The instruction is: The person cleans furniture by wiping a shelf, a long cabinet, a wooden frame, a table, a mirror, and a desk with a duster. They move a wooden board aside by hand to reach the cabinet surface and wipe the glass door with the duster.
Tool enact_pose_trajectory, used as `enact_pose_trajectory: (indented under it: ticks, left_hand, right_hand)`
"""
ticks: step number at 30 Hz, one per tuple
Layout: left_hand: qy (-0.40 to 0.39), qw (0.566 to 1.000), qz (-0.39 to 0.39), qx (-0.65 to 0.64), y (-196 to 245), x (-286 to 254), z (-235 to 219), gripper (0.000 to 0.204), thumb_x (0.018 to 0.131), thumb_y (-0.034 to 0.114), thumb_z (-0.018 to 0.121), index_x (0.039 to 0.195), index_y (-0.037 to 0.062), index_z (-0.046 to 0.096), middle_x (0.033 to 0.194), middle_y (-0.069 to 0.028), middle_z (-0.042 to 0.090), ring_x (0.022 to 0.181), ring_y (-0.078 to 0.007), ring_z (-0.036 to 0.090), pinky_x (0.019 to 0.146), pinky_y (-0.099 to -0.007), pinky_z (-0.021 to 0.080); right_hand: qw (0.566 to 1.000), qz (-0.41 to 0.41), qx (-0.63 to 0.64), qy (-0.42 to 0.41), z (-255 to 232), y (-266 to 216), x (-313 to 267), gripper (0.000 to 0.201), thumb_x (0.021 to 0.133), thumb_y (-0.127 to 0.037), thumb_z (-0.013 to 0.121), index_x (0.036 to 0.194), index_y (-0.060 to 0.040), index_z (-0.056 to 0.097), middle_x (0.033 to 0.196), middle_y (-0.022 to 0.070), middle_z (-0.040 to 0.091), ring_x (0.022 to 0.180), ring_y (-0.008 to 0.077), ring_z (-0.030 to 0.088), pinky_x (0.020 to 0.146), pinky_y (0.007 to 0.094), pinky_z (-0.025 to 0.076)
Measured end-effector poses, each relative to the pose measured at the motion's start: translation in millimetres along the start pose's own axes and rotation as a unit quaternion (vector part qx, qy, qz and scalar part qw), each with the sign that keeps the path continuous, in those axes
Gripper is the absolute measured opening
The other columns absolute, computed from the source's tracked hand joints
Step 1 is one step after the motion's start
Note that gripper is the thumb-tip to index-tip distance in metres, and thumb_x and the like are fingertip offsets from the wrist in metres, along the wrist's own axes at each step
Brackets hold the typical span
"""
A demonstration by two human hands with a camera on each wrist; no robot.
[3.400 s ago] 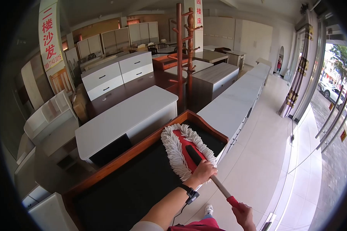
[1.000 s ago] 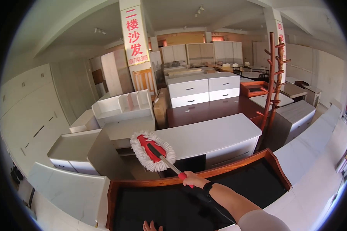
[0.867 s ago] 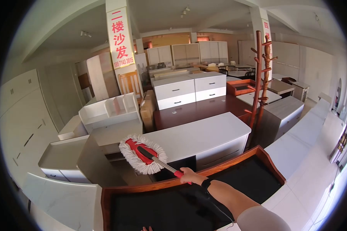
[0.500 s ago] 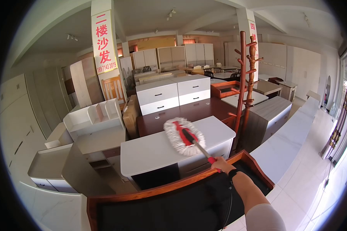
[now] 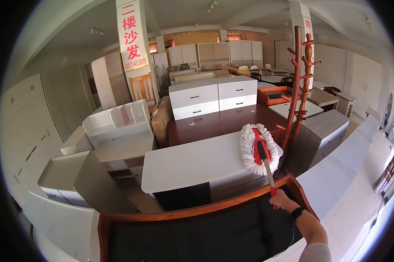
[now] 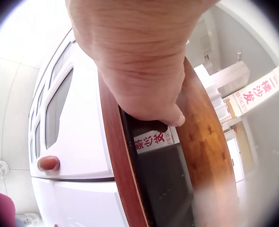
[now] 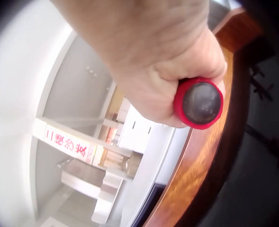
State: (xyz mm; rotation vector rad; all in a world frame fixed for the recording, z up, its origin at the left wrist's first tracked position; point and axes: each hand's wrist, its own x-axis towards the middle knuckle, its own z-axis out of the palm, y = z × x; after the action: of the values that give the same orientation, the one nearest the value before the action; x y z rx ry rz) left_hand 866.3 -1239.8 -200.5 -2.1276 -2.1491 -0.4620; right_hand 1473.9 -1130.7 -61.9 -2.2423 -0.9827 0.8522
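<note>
My right hand grips the red handle end of a duster with a white fringed mop head. The mop head overlaps the right end of a white desktop beyond the wood-rimmed black top. In the right wrist view the fingers wrap round the red grip, its dark round end cap facing the camera. My left hand, out of the head view, is over the black top close to its wooden rim. Its thumb tip shows; the other fingers are hidden behind the hand.
A wooden coat stand rises just right of the mop head. White drawer units stand on a dark red desk behind. Pale counters run along the right; a hutch desk is at left.
Earlier both hands held the duster over the black top; now only the right does. Since one second ago the duster has swept right, from the white desk's left end to its right end.
</note>
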Motion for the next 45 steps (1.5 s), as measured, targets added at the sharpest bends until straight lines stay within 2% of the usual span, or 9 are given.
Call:
enact_pose_trajectory:
  ticks: [10, 14, 20, 26, 29, 31, 33, 37, 45]
  left_hand:
    - [0.032, 0.999, 0.031, -0.009, -3, 1, -5, 0.05, 0.083, 0.037, 0.055, 0.124, 0.009, 0.046, 0.131, -0.0177, 0.039, 0.119, -0.0368, 0.037, 0.096, -0.0477, 0.031]
    - [-0.076, 0.981, 0.056, -0.169, -20, -2, -19, 0.059, 0.078, 0.042, 0.059, 0.127, 0.0119, 0.043, 0.134, -0.0251, 0.028, 0.125, -0.0408, 0.025, 0.101, -0.0498, 0.021]
    - [-0.065, 0.915, 0.035, -0.397, -66, -19, 10, 0.056, 0.082, 0.039, 0.057, 0.127, 0.0093, 0.042, 0.137, -0.0248, 0.024, 0.124, -0.0392, 0.03, 0.098, -0.0392, 0.033]
    - [-0.296, 0.8, 0.006, -0.522, -138, -38, 42, 0.059, 0.084, 0.044, 0.054, 0.127, 0.0064, 0.04, 0.126, -0.0212, 0.044, 0.115, -0.0308, 0.045, 0.088, -0.0337, 0.042]
    - [-0.259, 0.877, 0.012, -0.404, -175, -63, 18, 0.037, 0.085, 0.032, 0.055, 0.111, 0.0045, 0.056, 0.112, -0.0169, 0.055, 0.103, -0.0311, 0.052, 0.086, -0.0396, 0.042]
    - [-0.199, 0.844, -0.074, -0.493, -203, -87, 15, 0.029, 0.086, 0.026, 0.055, 0.098, 0.0006, 0.06, 0.092, -0.0151, 0.062, 0.084, -0.0264, 0.059, 0.074, -0.0327, 0.047]
    - [-0.097, 0.876, -0.032, -0.472, -231, -109, 5, 0.026, 0.085, 0.024, 0.057, 0.096, 0.0006, 0.061, 0.088, -0.0142, 0.063, 0.077, -0.0241, 0.06, 0.07, -0.0329, 0.049]
    - [-0.075, 0.877, -0.216, -0.423, -234, -124, -114, 0.028, 0.085, 0.025, 0.056, 0.1, 0.0014, 0.061, 0.096, -0.015, 0.063, 0.085, -0.025, 0.061, 0.074, -0.0337, 0.048]
    - [-0.063, 0.885, -0.267, -0.377, -319, -161, -149, 0.031, 0.085, 0.027, 0.055, 0.102, 0.0016, 0.061, 0.097, -0.0168, 0.063, 0.088, -0.0296, 0.06, 0.078, -0.0358, 0.048]
  right_hand:
    - [0.952, -0.224, 0.046, -0.202, 147, -39, -128, 0.022, 0.063, -0.001, 0.062, 0.08, -0.0043, 0.047, 0.06, 0.0012, 0.045, 0.047, 0.0138, 0.05, 0.043, 0.0296, 0.04]
    - [0.946, -0.148, 0.047, -0.286, 176, -96, -192, 0.023, 0.063, -0.001, 0.063, 0.082, -0.0034, 0.049, 0.064, 0.0009, 0.045, 0.053, 0.0131, 0.051, 0.047, 0.0285, 0.041]
    - [0.913, -0.103, 0.198, -0.342, 215, -133, -198, 0.027, 0.06, 0.004, 0.064, 0.08, -0.0055, 0.049, 0.075, 0.0047, 0.052, 0.057, 0.0158, 0.053, 0.047, 0.029, 0.043]
    - [0.904, 0.003, 0.306, -0.299, 211, -203, -307, 0.045, 0.063, 0.003, 0.06, 0.105, -0.0047, 0.047, 0.089, 0.0082, 0.053, 0.061, 0.0153, 0.052, 0.054, 0.0269, 0.044]
    - [0.879, -0.05, 0.324, -0.345, 202, -216, -347, 0.046, 0.066, -0.002, 0.058, 0.11, -0.003, 0.048, 0.094, 0.0078, 0.055, 0.069, 0.0136, 0.052, 0.059, 0.0239, 0.044]
    - [0.865, -0.152, 0.302, -0.37, 206, -229, -365, 0.047, 0.065, -0.004, 0.057, 0.111, -0.0035, 0.047, 0.095, 0.0081, 0.054, 0.067, 0.0132, 0.051, 0.058, 0.0237, 0.043]
    - [0.857, -0.119, 0.297, -0.404, 215, -253, -366, 0.048, 0.065, -0.004, 0.057, 0.111, -0.0036, 0.047, 0.096, 0.0089, 0.053, 0.065, 0.0127, 0.051, 0.057, 0.0237, 0.043]
    - [0.816, -0.134, 0.302, -0.475, 268, -290, -341, 0.058, 0.06, -0.003, 0.062, 0.114, -0.0028, 0.041, 0.095, 0.0102, 0.05, 0.06, 0.0133, 0.051, 0.054, 0.0263, 0.044]
    - [0.786, -0.252, 0.286, -0.486, 403, -429, -354, 0.046, 0.056, 0.003, 0.061, 0.1, -0.0009, 0.048, 0.086, 0.0077, 0.049, 0.059, 0.0148, 0.05, 0.051, 0.0267, 0.042]
